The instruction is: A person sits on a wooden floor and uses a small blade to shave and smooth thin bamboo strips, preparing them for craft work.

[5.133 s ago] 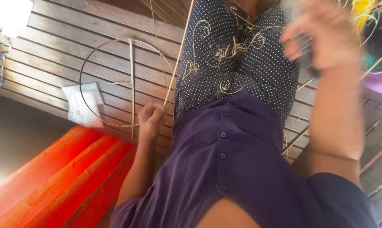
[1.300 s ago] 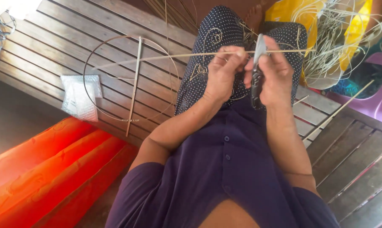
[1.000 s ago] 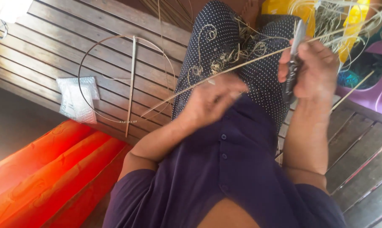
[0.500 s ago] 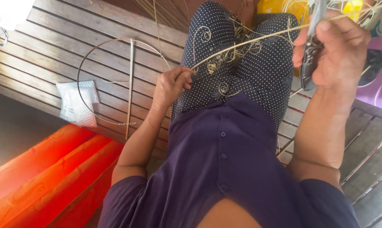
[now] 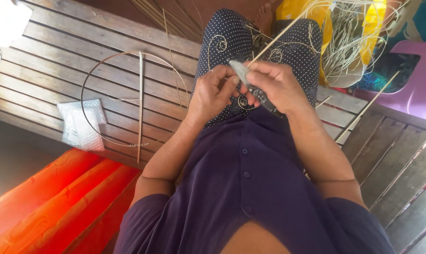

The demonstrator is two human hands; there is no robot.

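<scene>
My right hand (image 5: pixel 274 84) grips a knife (image 5: pixel 252 84) with a dark handle, its pale blade pointing toward my left hand. My left hand (image 5: pixel 213 94) pinches the near end of a thin pale cane strip (image 5: pixel 281 34) right at the blade. The strip runs up and to the right over my lap. Both hands meet above my dotted dark skirt (image 5: pixel 232 37).
A round wire hoop (image 5: pixel 88 89) with a straight stick (image 5: pixel 140 103) across it lies on the wooden slat floor (image 5: pixel 57 51) to my left, next to a clear plastic bag (image 5: pixel 79 124). A tangle of pale cane strips (image 5: pixel 349 42) sits at upper right. An orange mat (image 5: pixel 57 202) is lower left.
My hands have come back together over my lap from being spread apart. The strip's near end is now at the knife blade, held short in my left fingers.
</scene>
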